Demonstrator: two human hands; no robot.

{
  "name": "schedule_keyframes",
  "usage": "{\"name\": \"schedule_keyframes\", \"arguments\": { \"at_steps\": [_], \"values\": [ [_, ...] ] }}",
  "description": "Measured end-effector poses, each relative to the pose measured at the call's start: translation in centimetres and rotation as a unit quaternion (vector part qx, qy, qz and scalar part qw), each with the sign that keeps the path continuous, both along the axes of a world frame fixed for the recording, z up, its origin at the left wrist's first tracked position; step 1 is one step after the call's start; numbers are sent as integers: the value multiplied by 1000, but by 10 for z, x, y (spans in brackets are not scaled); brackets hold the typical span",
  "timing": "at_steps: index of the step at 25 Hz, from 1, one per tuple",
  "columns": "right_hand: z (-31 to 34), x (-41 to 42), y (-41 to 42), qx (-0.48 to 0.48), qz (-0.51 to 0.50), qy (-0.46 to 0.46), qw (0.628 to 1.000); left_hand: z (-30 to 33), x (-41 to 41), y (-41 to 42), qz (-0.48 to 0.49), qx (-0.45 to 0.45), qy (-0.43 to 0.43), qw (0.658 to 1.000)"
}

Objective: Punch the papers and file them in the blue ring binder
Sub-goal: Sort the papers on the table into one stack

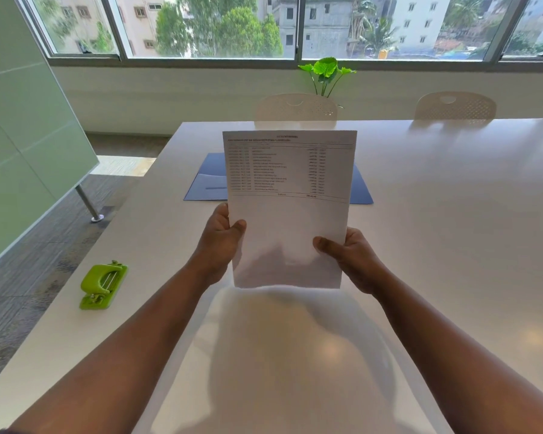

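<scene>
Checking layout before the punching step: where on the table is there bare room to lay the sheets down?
Bare table spreads right of the papers, out to the right edge. Another free patch lies between the green hole punch and the left hand. Behind the papers, the open blue binder occupies the centre.

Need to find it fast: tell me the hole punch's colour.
Lime green; the hole punch shows clearly in the head view.

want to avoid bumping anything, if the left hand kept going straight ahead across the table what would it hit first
Likely the open blue binder, lying flat beyond the left hand that holds the papers. Depth is uncertain; the hand may pass above it.
</scene>
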State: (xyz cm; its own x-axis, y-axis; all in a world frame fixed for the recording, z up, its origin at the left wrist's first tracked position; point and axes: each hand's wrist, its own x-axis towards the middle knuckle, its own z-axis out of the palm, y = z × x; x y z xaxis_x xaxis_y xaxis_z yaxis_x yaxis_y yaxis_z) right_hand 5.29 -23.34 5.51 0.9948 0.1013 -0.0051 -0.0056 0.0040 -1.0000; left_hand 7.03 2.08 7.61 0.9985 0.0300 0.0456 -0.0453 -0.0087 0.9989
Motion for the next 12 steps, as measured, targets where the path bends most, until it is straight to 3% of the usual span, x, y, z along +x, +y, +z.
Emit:
{"name": "schedule_keyframes", "arguments": {
  "at_steps": [5, 12],
  "values": [
    [20, 2, 6, 24, -32, -46, 998, 9, -4, -6, 50, 72, -85, 993],
    [8, 1, 13, -50, -65, -16, 997, -14, -16, -12, 43, 77, -82, 993]
  ]
}}
